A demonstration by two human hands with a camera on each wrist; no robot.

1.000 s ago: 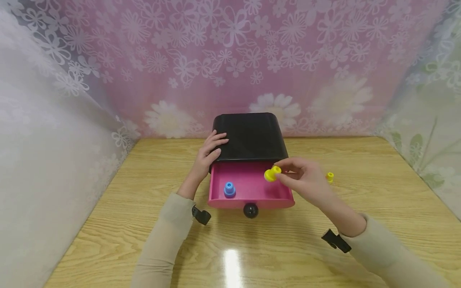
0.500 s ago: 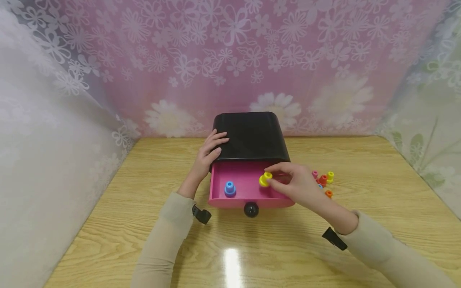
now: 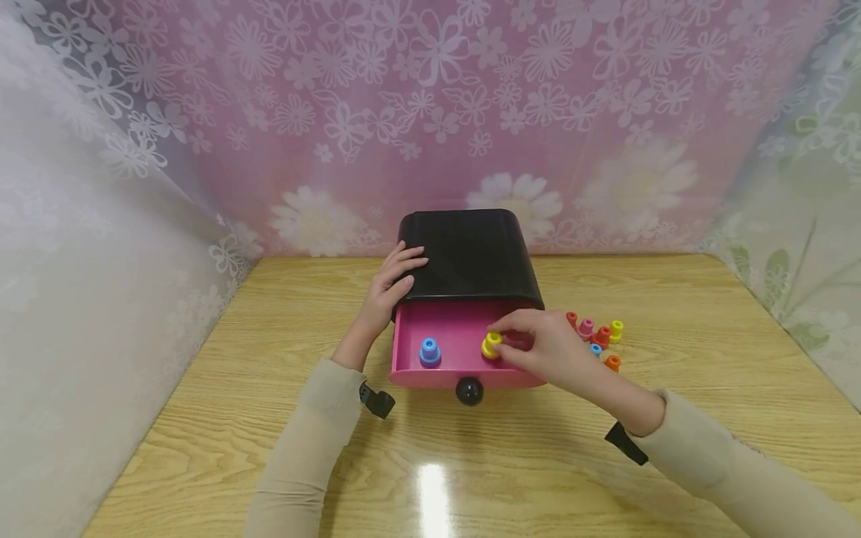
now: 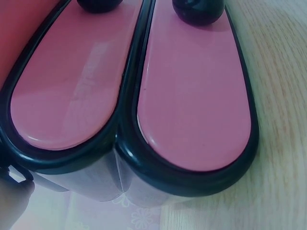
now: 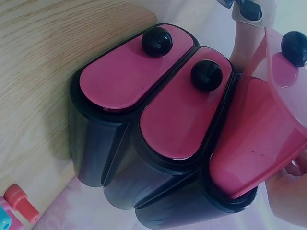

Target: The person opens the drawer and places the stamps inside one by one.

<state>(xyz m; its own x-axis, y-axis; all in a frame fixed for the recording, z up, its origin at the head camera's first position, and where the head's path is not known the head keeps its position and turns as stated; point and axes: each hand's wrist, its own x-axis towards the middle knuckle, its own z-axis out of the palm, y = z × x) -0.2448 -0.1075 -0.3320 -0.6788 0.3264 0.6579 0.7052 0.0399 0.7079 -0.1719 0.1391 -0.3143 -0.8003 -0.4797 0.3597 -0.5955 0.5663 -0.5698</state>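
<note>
A black drawer cabinet point(image 3: 471, 254) stands on the wooden table, its top pink drawer point(image 3: 452, 320) pulled out. My left hand point(image 3: 383, 291) rests on the cabinet's left side, straight fingers over the top edge; a bit of that hand point(image 4: 14, 199) shows in the left wrist view. Inside the drawer's right half, my right hand point(image 3: 554, 347) pinches a yellow stepped plastic peg point(image 3: 492, 345) between thumb and fingers, low near the drawer floor. A blue peg point(image 3: 429, 353) stands upright at the drawer's front left. In the right wrist view the drawer wall hides the pinched peg.
Several loose pegs lie right of the cabinet, among them an orange peg point(image 3: 612, 363) and a yellow one point(image 3: 616, 329). Two lower drawers point(image 5: 187, 112) are closed, each with a round black knob. A black knob point(image 3: 469, 391) juts from the open drawer's front.
My right hand has moved left and down into the drawer with the yellow peg, turning it upright. More loose pegs now show behind that hand. My left hand has stayed put.
</note>
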